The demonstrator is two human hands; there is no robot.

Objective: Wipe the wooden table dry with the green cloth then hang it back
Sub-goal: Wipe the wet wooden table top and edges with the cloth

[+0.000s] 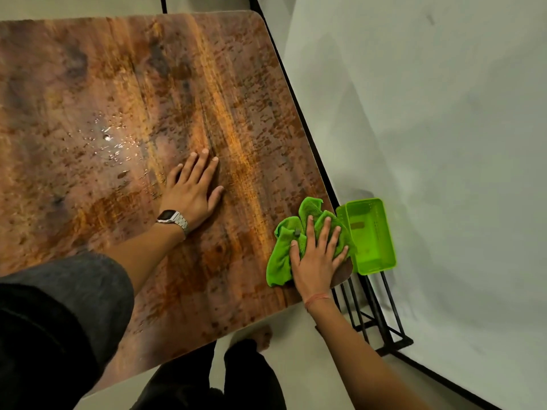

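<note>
The wooden table [88, 69] fills the left and middle of the view, with water droplets [112, 140] shining left of centre. My left hand [192, 187], a metal watch on its wrist, lies flat and spread on the tabletop beside the wet patch. The green cloth [281, 250] is bunched at the table's near right corner. My right hand [316, 255] presses down flat on the cloth with fingers spread.
A green plastic basket [373, 235] sits just off the table's right corner on a black metal rack [381, 315]. A white wall runs along the right. My legs and a bare foot [260, 335] stand on the pale floor below the table's near edge.
</note>
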